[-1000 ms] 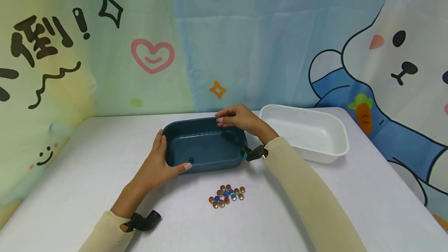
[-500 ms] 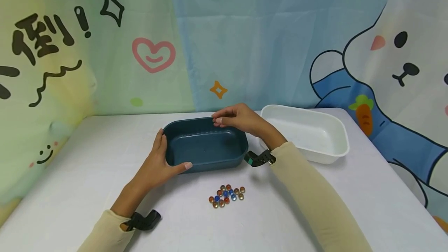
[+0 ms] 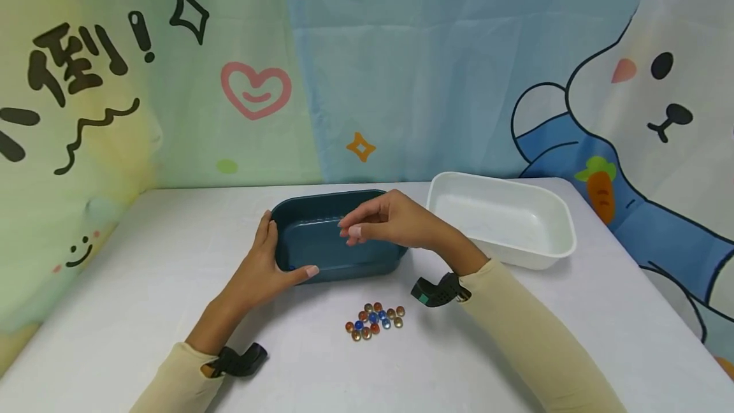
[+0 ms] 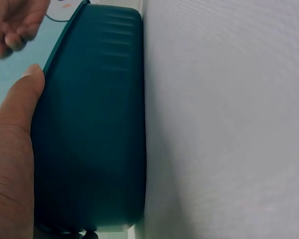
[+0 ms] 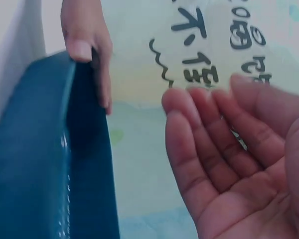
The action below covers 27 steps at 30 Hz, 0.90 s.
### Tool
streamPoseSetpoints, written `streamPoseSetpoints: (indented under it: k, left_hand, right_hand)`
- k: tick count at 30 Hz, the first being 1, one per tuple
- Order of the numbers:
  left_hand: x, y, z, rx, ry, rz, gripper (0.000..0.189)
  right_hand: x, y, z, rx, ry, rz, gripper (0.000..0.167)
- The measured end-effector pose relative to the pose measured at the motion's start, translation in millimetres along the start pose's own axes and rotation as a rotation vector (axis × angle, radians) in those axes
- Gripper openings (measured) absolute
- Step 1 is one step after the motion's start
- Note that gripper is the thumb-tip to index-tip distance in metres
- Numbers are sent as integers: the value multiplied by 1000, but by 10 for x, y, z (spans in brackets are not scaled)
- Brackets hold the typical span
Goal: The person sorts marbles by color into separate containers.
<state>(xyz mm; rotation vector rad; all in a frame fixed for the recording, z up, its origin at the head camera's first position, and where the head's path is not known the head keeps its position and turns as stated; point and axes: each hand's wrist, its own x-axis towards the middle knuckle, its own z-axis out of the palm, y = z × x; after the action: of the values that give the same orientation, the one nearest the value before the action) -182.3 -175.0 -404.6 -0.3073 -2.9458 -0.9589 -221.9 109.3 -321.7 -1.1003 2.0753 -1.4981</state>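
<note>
My left hand [image 3: 264,269] holds the left end of a dark teal basin [image 3: 350,271], thumb at the near rim and fingers along the left outer side. Inside the basin by that thumb shows a speck of blue, mostly hidden. My right hand [image 3: 395,222] hovers over the basin's right part, its fingers loosely bent. In the right wrist view its palm [image 5: 244,199] is bare, with nothing between thumb and fingers. On the white table in front of the basin lies a cluster of glass marbles [image 3: 374,318], blue, orange-red and amber.
A white basin [image 3: 530,253] stands to the right, close to the teal one. Behind the table [image 3: 309,362] hangs a printed cloth [image 3: 436,94] with cartoon figures. A black device [image 3: 438,290] is strapped to each wrist.
My right hand has come down and nearer from the far rim, to over the basin. A blue marble seen inside the basin earlier has left its spot near my left thumb. The left hand stays put.
</note>
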Motion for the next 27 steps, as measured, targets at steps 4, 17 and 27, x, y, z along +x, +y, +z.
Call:
streamPoseSetpoints:
  k: [4,17,27]
  left_hand:
    - [4,6,20,2,8,4,128]
    - [-21,11,6,13,11,12,127]
    - [-21,7,9,16,14,17,126]
  right_hand:
    - [-112,21,95,60,-96,-59,21]
    - [-414,257,303,31,-208,-61,15]
    - [-576,483,332,-63,-169,36,14]
